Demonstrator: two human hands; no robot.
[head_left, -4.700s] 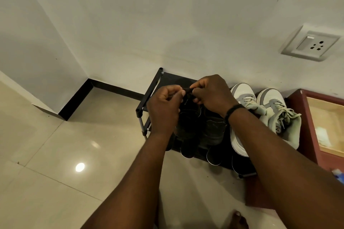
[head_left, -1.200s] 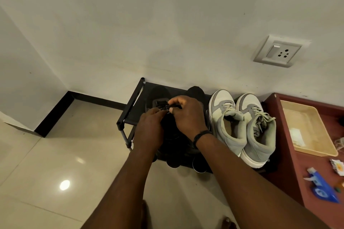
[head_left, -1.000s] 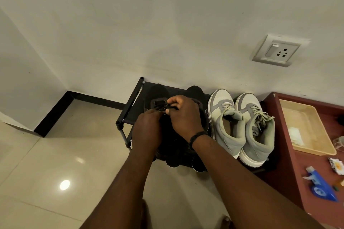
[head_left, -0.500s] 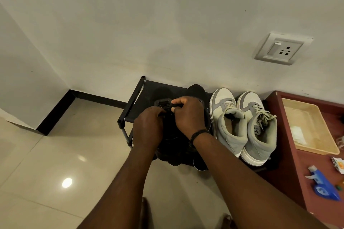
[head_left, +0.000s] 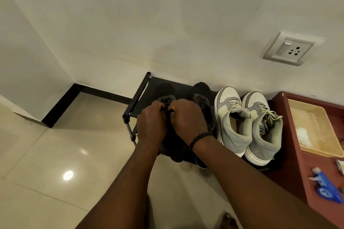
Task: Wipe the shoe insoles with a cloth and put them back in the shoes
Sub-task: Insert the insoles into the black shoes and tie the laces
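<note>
Two black shoes stand on a low black shoe rack (head_left: 138, 96) against the wall. My left hand (head_left: 151, 123) and my right hand (head_left: 187, 117) are both closed on the laces of the left black shoe (head_left: 165, 92), fingers pinched together over its tongue. The right black shoe (head_left: 202, 93) stands beside it, partly hidden by my right hand. A pair of grey and white sneakers (head_left: 247, 124) sits to the right on the same rack. I see no insole and no cloth.
A dark red cabinet top (head_left: 314, 178) at the right carries a beige tray (head_left: 316, 128) and a blue bottle (head_left: 327, 188). A wall socket (head_left: 289, 48) is above. Glossy floor tiles (head_left: 55, 163) spread to the left. More dark shoes sit on the rack's lower shelf.
Both hands have stayed on the left black shoe's laces, shifting slightly down and closer together. The camera has drifted a little.
</note>
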